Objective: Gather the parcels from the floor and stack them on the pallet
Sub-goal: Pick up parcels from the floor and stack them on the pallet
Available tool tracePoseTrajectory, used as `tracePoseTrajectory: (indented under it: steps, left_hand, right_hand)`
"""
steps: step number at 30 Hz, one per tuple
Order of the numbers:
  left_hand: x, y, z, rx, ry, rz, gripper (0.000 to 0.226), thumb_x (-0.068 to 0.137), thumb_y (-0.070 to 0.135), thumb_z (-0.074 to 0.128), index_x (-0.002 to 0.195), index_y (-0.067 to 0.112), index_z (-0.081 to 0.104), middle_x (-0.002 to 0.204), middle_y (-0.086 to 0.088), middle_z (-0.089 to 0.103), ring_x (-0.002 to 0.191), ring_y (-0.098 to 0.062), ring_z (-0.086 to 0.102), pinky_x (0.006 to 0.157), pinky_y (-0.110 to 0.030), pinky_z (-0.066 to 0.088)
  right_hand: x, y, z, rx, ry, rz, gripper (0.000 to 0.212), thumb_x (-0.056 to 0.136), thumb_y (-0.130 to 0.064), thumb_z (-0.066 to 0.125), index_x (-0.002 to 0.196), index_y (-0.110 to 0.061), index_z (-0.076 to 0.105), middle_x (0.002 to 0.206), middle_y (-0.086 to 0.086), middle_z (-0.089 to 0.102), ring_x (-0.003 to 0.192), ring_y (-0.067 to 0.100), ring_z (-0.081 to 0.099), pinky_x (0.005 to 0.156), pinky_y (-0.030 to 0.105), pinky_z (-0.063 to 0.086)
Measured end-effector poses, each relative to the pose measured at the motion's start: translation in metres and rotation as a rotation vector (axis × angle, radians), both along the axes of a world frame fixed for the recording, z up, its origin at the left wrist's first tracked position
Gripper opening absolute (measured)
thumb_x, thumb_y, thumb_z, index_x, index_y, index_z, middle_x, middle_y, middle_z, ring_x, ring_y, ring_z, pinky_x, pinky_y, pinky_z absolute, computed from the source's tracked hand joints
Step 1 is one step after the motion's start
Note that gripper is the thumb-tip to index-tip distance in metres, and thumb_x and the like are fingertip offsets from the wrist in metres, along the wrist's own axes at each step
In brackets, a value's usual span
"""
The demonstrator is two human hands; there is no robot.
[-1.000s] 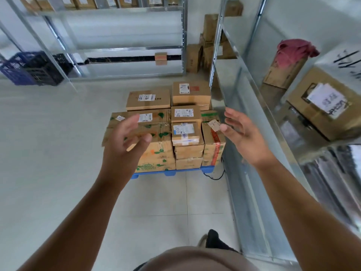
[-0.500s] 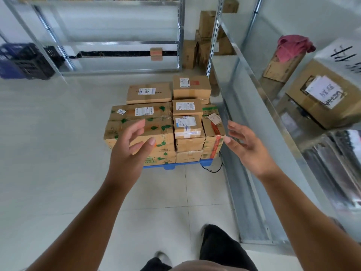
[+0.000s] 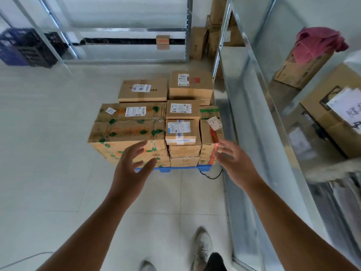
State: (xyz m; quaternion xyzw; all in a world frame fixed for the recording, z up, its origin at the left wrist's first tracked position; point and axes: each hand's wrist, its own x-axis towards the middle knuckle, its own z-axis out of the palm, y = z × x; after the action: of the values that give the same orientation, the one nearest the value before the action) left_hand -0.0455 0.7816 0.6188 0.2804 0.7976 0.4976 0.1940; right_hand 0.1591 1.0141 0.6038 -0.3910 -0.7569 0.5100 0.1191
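Observation:
A stack of several cardboard parcels sits on a low blue pallet (image 3: 183, 169) on the tiled floor ahead of me. A wide box printed with green leaves (image 3: 125, 132) fills the front left. Smaller labelled boxes (image 3: 182, 131) stand in the middle, and a box with red tape (image 3: 212, 132) is at the right. My left hand (image 3: 130, 169) hovers with spread fingers in front of the leaf-printed box, holding nothing. In front of the red-taped box my right hand (image 3: 235, 163) is also spread and empty. A single small parcel (image 3: 162, 42) lies far back under the rear shelving.
A metal shelf rack (image 3: 259, 98) runs along my right, holding cardboard boxes (image 3: 332, 114), one draped with a red cloth (image 3: 318, 45). Another rack stands at the back. Dark crates (image 3: 27, 47) sit at far left. More cartons (image 3: 199, 44) stand in the back corner. My feet (image 3: 201, 249) are below.
I have stepped closer to the pallet, and both open hands have dropped lower, from the top of the stack down to its front face.

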Motion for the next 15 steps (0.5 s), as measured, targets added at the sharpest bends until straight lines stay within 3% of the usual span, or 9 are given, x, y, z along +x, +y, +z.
tracePoseTrajectory:
  steps: [5,9,12,15]
  left_hand:
    - [-0.028,0.084,-0.078,-0.022,0.002,0.025,0.048,0.093,0.018,0.078,0.135,0.033,0.058,0.140,0.008,0.053,0.133,-0.012,0.055,0.093,-0.024,0.052]
    - [-0.057,0.146,-0.166,0.006,-0.010,0.080,0.042,0.095,0.022,0.077,0.125,0.042,0.056,0.134,0.011,0.056,0.122,-0.001,0.056,0.094,-0.031,0.055]
    - [-0.083,0.182,-0.237,-0.031,0.068,0.083,0.044,0.097,0.032,0.073,0.138,0.034,0.058,0.137,0.010,0.057,0.117,0.000,0.055,0.089,-0.020,0.051]
    - [-0.112,0.213,-0.296,-0.078,0.142,0.123,0.055,0.097,0.044,0.066,0.149,0.030,0.053,0.143,0.004,0.058,0.127,-0.014,0.057,0.101,-0.037,0.051]
  right_hand:
    - [-0.038,0.056,-0.071,0.037,-0.096,0.040,0.056,0.099,-0.030,0.068,0.149,-0.019,0.047,0.147,0.001,0.056,0.136,0.019,0.053,0.102,0.027,0.045]
    - [-0.079,0.101,-0.157,0.013,-0.100,0.055,0.065,0.094,-0.025,0.074,0.152,-0.019,0.044,0.152,0.002,0.050,0.137,0.021,0.052,0.107,0.038,0.047]
    - [-0.112,0.127,-0.224,0.028,-0.099,0.039,0.074,0.091,-0.029,0.078,0.155,-0.028,0.040,0.156,0.002,0.045,0.134,0.015,0.051,0.107,0.046,0.051]
    - [-0.145,0.143,-0.275,0.057,-0.063,0.034,0.084,0.090,-0.032,0.079,0.159,-0.034,0.030,0.163,0.002,0.037,0.138,0.019,0.050,0.100,0.045,0.056]
